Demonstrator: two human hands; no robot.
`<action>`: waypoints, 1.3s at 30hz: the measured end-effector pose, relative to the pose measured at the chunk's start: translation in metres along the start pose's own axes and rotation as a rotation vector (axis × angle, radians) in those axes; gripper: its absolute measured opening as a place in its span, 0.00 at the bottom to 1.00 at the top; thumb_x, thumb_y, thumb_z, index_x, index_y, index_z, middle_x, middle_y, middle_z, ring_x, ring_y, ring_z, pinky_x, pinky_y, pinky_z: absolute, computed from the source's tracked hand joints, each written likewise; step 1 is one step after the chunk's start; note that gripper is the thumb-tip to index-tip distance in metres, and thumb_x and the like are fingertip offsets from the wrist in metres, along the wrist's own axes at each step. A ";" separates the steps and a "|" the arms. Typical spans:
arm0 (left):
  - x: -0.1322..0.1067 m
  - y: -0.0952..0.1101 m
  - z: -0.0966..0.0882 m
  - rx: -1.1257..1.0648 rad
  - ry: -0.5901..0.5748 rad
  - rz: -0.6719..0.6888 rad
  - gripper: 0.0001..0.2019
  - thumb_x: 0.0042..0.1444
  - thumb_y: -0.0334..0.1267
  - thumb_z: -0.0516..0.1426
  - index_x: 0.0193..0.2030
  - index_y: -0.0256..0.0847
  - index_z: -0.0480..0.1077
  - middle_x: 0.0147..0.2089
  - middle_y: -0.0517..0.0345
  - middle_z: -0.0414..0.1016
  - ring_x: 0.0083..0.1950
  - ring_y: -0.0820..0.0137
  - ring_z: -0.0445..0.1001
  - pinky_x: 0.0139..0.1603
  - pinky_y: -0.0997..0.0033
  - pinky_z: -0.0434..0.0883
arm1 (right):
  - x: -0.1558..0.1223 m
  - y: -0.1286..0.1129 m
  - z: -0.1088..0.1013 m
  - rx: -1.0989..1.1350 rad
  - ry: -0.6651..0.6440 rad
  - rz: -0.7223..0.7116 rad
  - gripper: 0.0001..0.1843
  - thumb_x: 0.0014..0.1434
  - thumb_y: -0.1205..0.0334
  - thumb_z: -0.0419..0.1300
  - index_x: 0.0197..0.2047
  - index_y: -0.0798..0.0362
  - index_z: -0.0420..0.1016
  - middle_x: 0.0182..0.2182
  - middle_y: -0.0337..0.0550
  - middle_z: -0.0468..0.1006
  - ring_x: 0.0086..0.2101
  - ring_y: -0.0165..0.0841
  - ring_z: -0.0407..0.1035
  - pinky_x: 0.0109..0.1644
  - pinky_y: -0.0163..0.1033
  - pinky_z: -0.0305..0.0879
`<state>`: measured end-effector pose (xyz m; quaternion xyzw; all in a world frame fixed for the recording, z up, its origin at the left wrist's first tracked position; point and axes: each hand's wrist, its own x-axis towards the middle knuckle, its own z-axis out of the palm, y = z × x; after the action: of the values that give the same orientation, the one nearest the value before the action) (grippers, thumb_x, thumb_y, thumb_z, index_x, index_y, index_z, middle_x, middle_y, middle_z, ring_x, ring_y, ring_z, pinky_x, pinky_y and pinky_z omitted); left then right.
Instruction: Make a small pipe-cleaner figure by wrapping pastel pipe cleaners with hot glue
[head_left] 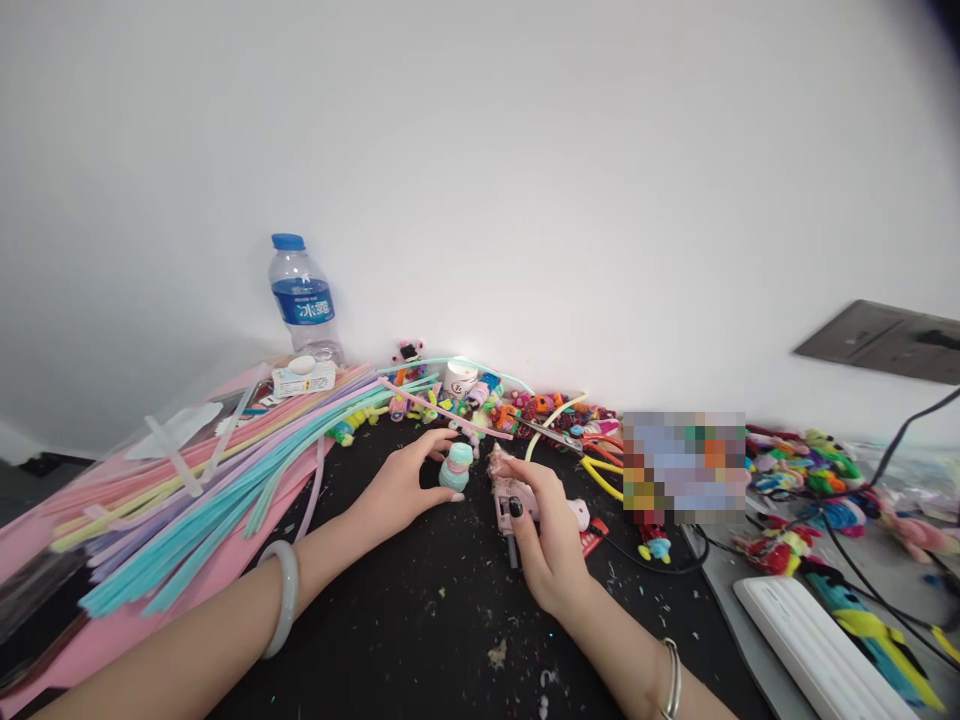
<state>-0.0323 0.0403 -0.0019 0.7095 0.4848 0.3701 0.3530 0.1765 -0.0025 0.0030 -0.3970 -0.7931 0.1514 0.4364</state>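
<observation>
My left hand (401,488) pinches a small teal and pink pipe-cleaner figure (456,467) that stands on the black table (420,640). My right hand (546,535) is wrapped round a pink hot glue gun (516,500), whose nozzle points left at the figure and sits close to its side. A pale bangle circles my left wrist and a thin silver bracelet my right wrist.
A fan of long pastel pipe cleaners (202,470) lies at the left on pink sheets. A water bottle (304,300) stands by the wall. Finished colourful figures (525,410) line the back edge. Cables, a white power strip (810,650) and more figures lie at the right.
</observation>
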 end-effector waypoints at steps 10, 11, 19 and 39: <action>0.005 0.002 0.004 -0.429 0.002 -0.195 0.26 0.50 0.40 0.61 0.55 0.40 0.61 0.44 0.51 0.77 0.48 0.60 0.74 0.51 0.59 0.67 | 0.000 0.005 0.000 -0.018 -0.029 -0.053 0.22 0.60 0.70 0.48 0.57 0.51 0.58 0.47 0.49 0.70 0.49 0.41 0.63 0.52 0.51 0.60; 0.006 0.002 0.005 -0.560 -0.009 -0.234 0.26 0.51 0.41 0.61 0.56 0.39 0.61 0.44 0.50 0.77 0.48 0.61 0.74 0.50 0.61 0.68 | 0.000 0.004 0.000 -0.021 -0.033 -0.065 0.22 0.59 0.71 0.48 0.57 0.51 0.58 0.47 0.49 0.70 0.49 0.42 0.63 0.52 0.52 0.60; 0.008 0.007 0.007 -0.974 -0.004 -0.329 0.22 0.53 0.41 0.60 0.55 0.41 0.64 0.44 0.51 0.74 0.40 0.69 0.74 0.43 0.68 0.71 | -0.003 0.003 -0.001 -0.013 -0.011 -0.099 0.25 0.58 0.72 0.49 0.59 0.51 0.56 0.45 0.48 0.72 0.46 0.41 0.65 0.49 0.51 0.63; 0.004 0.005 0.009 0.097 -0.037 0.108 0.19 0.52 0.33 0.56 0.51 0.46 0.61 0.44 0.57 0.73 0.47 0.63 0.72 0.49 0.64 0.66 | -0.007 0.005 0.004 0.050 -0.047 -0.005 0.21 0.62 0.69 0.46 0.59 0.50 0.54 0.41 0.46 0.73 0.45 0.40 0.67 0.52 0.51 0.62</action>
<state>-0.0211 0.0419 -0.0011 0.7576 0.4566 0.3513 0.3068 0.1776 -0.0039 -0.0061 -0.3802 -0.8001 0.1795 0.4278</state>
